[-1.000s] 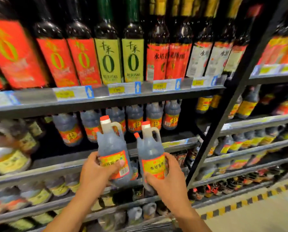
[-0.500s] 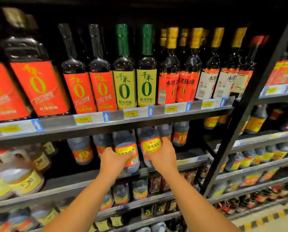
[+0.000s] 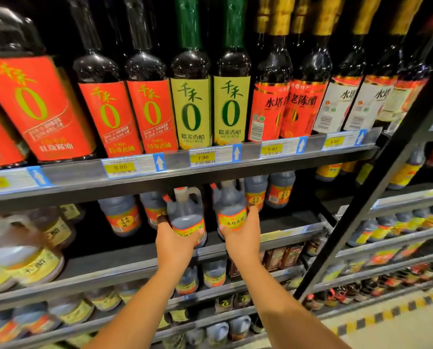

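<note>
Big picture first: a dark metal shelving unit (image 3: 175,172) fills the view, its tiers packed with bottles. On the top tier at far left stands one wide dark bottle with a red label (image 3: 34,107) showing a large green "0". Next come two slimmer dark bottles with red "0" labels (image 3: 109,117), then two green-necked bottles with yellow-green labels (image 3: 191,114) reading "千禾 0" and "糯米香醋". After those come two gold-necked bottles with red labels (image 3: 268,109), "水塔" on one and "老陈醋" on the other, then two gold-necked bottles with white labels (image 3: 336,104) marked "水塔".

Three yellow price tags are readable on the rail: a 9.90 tag (image 3: 120,167), a 7.90 tag (image 3: 202,157) and a second 9.90 tag (image 3: 271,148), each beside a blue arrow pointing up.

One tier down, four grey plastic jugs of dark liquid (image 3: 121,215) sit at the back, two to the left and two to the right.

At the front lip of that tier are two jugs, both upright and side by side. The left handled jug with a red cap (image 3: 186,215) is in the left grip (image 3: 175,244), thumb across the label and fingers curled round the far side. The right handled jug (image 3: 229,210), labelled "水塔陈醋", is in the right grip (image 3: 243,238), which is wrapped round its lower body. Both forearms stretch straight out and up. Whether the jugs' bases rest on the shelf, I cannot tell.
</note>
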`<act>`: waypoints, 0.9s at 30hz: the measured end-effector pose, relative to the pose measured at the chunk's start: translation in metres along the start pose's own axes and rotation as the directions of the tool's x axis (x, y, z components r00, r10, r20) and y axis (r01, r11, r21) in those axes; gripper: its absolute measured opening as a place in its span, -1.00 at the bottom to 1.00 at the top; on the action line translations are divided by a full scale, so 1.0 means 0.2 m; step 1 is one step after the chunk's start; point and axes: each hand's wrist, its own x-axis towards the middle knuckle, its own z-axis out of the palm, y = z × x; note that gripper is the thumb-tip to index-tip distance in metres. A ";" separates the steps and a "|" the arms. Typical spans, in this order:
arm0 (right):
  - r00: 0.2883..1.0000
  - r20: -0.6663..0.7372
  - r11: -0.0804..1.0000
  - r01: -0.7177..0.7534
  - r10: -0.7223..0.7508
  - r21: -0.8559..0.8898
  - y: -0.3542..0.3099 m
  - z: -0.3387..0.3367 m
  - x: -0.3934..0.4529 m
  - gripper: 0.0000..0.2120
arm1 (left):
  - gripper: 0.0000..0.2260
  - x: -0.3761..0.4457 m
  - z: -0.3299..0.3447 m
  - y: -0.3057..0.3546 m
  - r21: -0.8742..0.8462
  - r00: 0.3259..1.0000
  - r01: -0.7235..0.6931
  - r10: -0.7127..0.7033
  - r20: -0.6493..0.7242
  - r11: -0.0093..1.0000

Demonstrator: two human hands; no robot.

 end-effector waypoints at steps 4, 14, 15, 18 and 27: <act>0.999 0.028 0.995 0.022 -0.019 -0.102 0.02 0.04 -0.02 -0.39 | -0.45 -0.01 0.02 -0.01 0.070 0.998 -0.067 0.066 0.011 0.995; 0.992 0.108 0.979 -0.050 0.072 -0.196 0.03 0.02 0.07 -0.43 | -0.70 0.03 0.01 0.00 0.148 0.984 -0.178 0.175 0.037 0.973; 0.991 0.111 0.978 -0.055 0.079 -0.203 0.03 0.02 0.07 -0.44 | -0.70 0.03 0.02 0.00 0.155 0.986 -0.166 0.162 0.038 0.974; 0.989 0.123 0.978 -0.055 0.081 -0.202 0.03 0.03 0.08 -0.45 | -0.73 0.06 0.02 -0.02 0.150 0.989 -0.143 0.136 0.052 0.978; 0.988 0.134 0.971 -0.046 0.079 -0.235 0.01 0.01 0.08 -0.41 | -0.64 0.05 0.02 -0.01 0.143 0.990 -0.141 0.135 0.049 0.980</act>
